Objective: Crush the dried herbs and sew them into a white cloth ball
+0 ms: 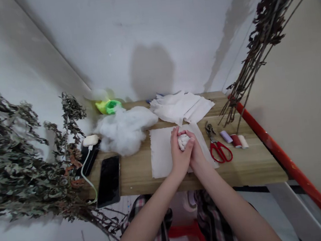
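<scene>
My left hand [178, 151] and my right hand [195, 151] are cupped together around a rounded wad of white stuffing [184, 141]. Its lumpy top shows between my thumbs and fingers; the underside is hidden by my palms. Beneath my hands a white cloth square [161, 155] lies flat on the wooden table. A large fluffy heap of white stuffing [123, 130] rests to the left. Behind my hands lies a pile of white cloth pieces [179, 106].
Red-handled scissors [220, 151] and several thread spools [236, 141] lie on the right. A black phone [108, 181] and a cabled white charger [91, 140] sit left. Green tape [113, 106] stands at the back. Dried plants [16, 152] crowd the left edge; more dried stems [256, 47] hang right.
</scene>
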The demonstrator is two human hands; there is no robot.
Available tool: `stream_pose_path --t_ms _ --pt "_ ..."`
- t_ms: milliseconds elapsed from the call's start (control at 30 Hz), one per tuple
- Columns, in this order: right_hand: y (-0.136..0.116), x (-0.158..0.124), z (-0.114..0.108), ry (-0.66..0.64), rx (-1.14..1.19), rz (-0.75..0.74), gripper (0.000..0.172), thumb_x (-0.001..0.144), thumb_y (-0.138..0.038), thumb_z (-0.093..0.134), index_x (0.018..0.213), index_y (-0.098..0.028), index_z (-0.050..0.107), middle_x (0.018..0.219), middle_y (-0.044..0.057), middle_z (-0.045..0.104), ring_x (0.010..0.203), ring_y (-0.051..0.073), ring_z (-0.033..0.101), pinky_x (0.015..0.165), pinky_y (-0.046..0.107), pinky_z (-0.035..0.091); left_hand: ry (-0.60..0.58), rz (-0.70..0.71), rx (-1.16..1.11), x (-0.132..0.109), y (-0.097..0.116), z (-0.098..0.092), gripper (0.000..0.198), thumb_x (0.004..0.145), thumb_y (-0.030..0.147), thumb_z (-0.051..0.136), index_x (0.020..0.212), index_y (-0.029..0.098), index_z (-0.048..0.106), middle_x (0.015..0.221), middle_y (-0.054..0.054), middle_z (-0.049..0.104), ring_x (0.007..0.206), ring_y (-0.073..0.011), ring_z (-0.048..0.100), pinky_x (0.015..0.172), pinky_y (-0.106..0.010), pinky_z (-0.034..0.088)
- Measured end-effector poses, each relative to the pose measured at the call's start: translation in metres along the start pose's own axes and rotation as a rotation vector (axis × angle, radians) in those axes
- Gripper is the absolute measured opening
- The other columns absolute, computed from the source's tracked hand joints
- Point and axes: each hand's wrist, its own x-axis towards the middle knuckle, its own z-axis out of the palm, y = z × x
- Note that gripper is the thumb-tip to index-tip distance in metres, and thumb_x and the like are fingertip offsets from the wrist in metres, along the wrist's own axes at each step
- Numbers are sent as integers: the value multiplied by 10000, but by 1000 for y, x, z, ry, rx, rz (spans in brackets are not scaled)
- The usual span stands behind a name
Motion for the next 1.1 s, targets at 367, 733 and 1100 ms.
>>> stream_pose_path --t_ms 367,733,1100 --pt "-23 -10 16 201 380 311 417 875 -483 429 1173 -236 584 1298 56 584 1159 193 575 995 396 468 20 196 146 8 -3 -5 182 788 302 641 927 193 687 1039 -56 684 1057 -193 591 1012 -310 386" --pt "-21 -10 3 185 63 80 374 903 -384 421 1188 -220 598 1317 84 576 1254 205 504 1054 442 378 193 -398 -372 41 10 -21 73 845 214 524 821 170 578 730 -6 636 720 -131 627 800 -302 535" --pt "-33 -21 13 -173 -690 -435 295 811 -235 577 1098 -257 643 1179 50 672 1219 235 539 1097 502 279 205 27 -404 16 -23 10 493 873 474 274 1272 274 484 1359 -6 511 1373 -145 345 1092 -316 365"
